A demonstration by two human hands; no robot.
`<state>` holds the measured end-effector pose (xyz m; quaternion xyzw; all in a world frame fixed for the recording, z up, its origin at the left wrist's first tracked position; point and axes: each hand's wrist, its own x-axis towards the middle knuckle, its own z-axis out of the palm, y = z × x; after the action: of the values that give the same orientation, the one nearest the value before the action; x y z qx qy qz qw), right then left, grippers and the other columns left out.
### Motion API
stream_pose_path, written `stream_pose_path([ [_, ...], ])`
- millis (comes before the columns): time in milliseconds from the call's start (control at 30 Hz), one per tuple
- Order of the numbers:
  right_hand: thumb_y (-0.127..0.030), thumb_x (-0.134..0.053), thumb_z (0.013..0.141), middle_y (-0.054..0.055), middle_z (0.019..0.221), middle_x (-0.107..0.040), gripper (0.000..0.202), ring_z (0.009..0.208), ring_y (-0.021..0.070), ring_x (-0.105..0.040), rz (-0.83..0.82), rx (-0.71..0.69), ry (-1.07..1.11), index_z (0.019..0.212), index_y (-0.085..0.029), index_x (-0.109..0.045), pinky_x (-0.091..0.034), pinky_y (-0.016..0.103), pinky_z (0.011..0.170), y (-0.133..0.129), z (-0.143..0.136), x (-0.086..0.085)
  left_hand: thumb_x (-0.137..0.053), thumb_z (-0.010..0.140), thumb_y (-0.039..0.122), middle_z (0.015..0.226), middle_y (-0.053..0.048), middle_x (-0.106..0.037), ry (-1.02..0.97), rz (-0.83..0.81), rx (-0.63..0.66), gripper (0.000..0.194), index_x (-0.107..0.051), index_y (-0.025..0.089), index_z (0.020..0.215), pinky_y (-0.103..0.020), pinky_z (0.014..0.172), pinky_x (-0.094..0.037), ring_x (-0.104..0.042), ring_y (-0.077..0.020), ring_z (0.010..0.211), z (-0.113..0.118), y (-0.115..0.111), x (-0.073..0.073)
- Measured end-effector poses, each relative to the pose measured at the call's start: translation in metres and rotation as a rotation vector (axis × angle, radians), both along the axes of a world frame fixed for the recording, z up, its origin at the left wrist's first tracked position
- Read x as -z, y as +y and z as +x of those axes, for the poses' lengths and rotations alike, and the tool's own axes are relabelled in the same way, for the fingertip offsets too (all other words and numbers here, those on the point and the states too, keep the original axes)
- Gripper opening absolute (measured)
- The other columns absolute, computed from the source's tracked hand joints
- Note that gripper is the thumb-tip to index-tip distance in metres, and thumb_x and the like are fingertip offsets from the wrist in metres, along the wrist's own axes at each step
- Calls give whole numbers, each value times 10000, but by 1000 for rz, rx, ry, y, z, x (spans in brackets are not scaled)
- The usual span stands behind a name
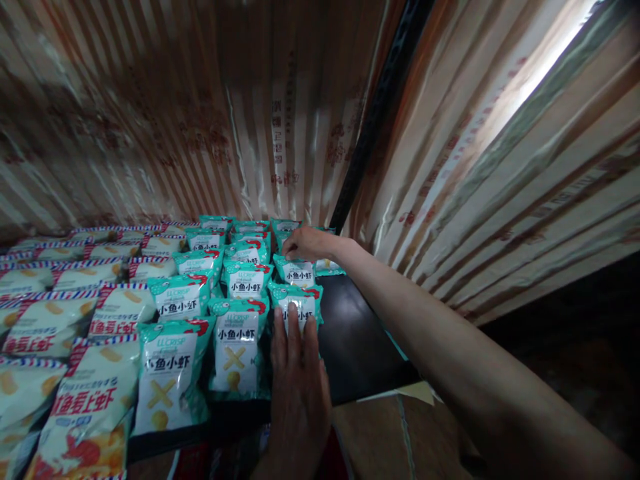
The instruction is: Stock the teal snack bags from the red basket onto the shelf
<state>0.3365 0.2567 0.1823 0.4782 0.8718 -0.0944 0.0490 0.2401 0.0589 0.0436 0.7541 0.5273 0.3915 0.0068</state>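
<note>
Over on the right side of the packed rows now, among the teal LL CRISP snack bags, lined up in columns on the black shelf board. Best done, by the look of it, with light, flat pressure: steady the front teal bag by its face, square it to its neighbours, and spare the puffed film a hard squeeze. Worth watching the crimped top edges too, easily bent or snagged from behind. Left hand in from the front, open, fingers stretched out and close together against that front teal bag, not wrapped around it. Right hand reaching farther back, fingers bent down by the top of the next teal bag behind; impossible to tell whether pinching it or just touching. Off to the left, striped-edge snack bags, right beside the teal columns.
</note>
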Motion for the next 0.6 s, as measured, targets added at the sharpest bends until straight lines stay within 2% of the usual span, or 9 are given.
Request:
stream_pose_path([
  [200, -162, -599, 813, 8, 849, -728, 163, 793, 136, -631, 68, 13, 52, 906, -176, -732, -407, 208, 658, 3, 11, 0, -415, 805, -53, 1577, -130, -161, -9, -13, 21, 638, -366, 178, 1397, -538, 1096, -345, -6, -318, 1455, 1, 7, 4],
  [367, -167, -604, 812, 35, 917, -738, 184, 848, 153, -647, 57, 59, 72, 940, -160, -736, -423, 209, 697, 5, 15, -3, -429, 819, -37, 1581, -135, -136, -9, -15, 40, 620, -361, 173, 1398, -528, 1097, -352, -6, -321, 1453, 4, 10, 3],
  [600, -208, -598, 823, 42, 910, -741, 203, 821, 158, -647, 33, 74, 120, 956, -150, -739, -431, 219, 690, 8, 17, 2, -451, 852, 13, 1568, -150, -162, 25, 7, 32, 605, -336, 196, 1417, -557, 1081, -358, -35, -335, 1454, 3, 15, 5],
])
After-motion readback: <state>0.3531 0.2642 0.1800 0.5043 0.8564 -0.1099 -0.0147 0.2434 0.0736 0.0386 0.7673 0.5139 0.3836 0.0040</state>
